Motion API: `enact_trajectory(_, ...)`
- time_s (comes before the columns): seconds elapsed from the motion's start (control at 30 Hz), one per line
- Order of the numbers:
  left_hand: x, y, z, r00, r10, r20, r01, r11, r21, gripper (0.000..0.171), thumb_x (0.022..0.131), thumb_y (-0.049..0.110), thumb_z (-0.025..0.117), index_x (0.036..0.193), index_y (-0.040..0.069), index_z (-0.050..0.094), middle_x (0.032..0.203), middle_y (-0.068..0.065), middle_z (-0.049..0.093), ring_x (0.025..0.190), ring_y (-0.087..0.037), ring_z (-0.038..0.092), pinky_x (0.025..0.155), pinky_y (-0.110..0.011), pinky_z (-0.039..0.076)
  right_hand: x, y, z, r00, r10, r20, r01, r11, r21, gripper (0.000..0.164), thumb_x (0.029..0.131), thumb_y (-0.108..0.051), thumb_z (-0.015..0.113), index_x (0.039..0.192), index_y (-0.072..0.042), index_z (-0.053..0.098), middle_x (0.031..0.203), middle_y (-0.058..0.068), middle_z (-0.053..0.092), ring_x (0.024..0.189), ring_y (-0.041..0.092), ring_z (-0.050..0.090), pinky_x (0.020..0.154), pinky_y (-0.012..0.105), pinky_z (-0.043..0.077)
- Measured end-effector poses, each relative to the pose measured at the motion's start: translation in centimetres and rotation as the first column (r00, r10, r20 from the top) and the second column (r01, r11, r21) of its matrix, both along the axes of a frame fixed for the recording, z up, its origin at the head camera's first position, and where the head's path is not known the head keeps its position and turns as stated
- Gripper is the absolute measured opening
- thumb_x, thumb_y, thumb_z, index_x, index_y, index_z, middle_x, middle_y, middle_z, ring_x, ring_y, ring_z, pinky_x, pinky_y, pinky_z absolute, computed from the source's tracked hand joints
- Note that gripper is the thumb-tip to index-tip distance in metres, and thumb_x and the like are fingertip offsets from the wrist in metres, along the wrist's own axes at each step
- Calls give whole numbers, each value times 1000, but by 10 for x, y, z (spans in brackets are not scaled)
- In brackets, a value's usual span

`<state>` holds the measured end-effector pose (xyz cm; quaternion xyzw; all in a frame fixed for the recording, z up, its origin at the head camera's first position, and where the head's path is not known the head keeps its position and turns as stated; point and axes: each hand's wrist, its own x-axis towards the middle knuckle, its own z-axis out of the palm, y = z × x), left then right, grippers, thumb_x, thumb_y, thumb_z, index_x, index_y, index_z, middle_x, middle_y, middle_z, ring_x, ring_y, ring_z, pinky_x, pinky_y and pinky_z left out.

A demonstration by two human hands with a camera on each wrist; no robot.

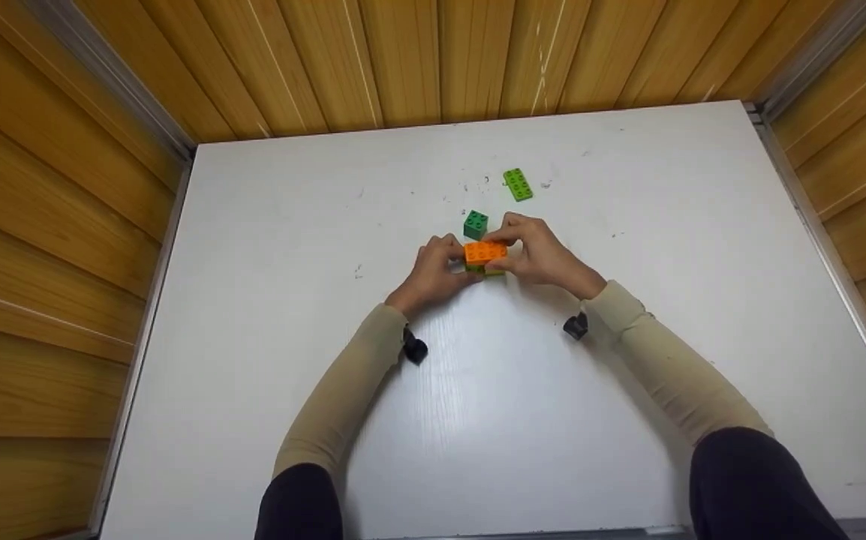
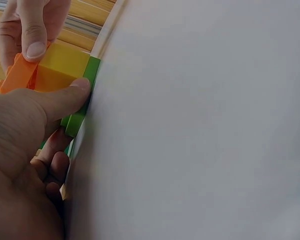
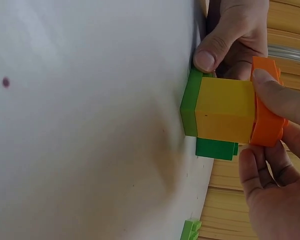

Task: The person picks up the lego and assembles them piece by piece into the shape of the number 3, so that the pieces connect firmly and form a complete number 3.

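A small stack stands on the white table: a flat light green brick [image 3: 189,110] at the bottom, a yellow brick [image 3: 225,107] on one end of it, and an orange brick [image 1: 484,252] on top. My left hand [image 1: 434,271] grips the light green base, its thumb along the side in the left wrist view. With thumb and fingers, my right hand [image 1: 542,253] pinches the orange brick. A thin gap shows between orange and yellow in the left wrist view. Just behind the stack sits a dark green square brick [image 1: 476,225].
Another flat light green brick [image 1: 518,184] lies farther back on the table [image 1: 290,225]. Wooden panel walls [image 1: 403,60] enclose the back and both sides. A small black wrist camera [image 1: 415,349] hangs at the left cuff, another black camera [image 1: 575,326] at the right.
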<state>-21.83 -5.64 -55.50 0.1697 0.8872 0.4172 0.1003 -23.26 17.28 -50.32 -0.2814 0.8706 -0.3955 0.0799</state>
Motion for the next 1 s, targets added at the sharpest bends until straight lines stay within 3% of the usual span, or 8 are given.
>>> enact_trajectory(0.53, 1, 0, 0, 1000, -4, 0, 4, 1000, 9, 34, 93, 32, 86, 123, 17, 81, 103, -1, 57, 103, -22, 46, 91, -36, 33, 5, 0, -5, 999, -24, -35, 23, 999, -26, 40, 87, -13, 90, 125, -7, 80, 90, 13, 53, 87, 23, 46, 80, 33, 37)
enact_trajectory(0.8, 3, -2, -2, 1000, -18, 14, 18, 1000, 18, 34, 93, 27, 86, 125, 18, 81, 108, -1, 61, 109, -21, 49, 98, -38, 37, 9, 3, -6, 999, -16, -44, 16, 1000, -9, 37, 89, -14, 89, 124, -7, 80, 92, 13, 54, 87, 24, 46, 80, 35, 35)
enact_trajectory(1.0, 3, -4, 2, 999, -11, 40, 11, 1000, 17, 34, 94, 27, 86, 126, 17, 81, 111, 0, 61, 116, -21, 50, 105, -41, 41, 12, 5, -3, 998, -52, -24, 52, 999, -10, 34, 89, -12, 89, 121, -7, 82, 92, 13, 54, 88, 26, 49, 80, 34, 37)
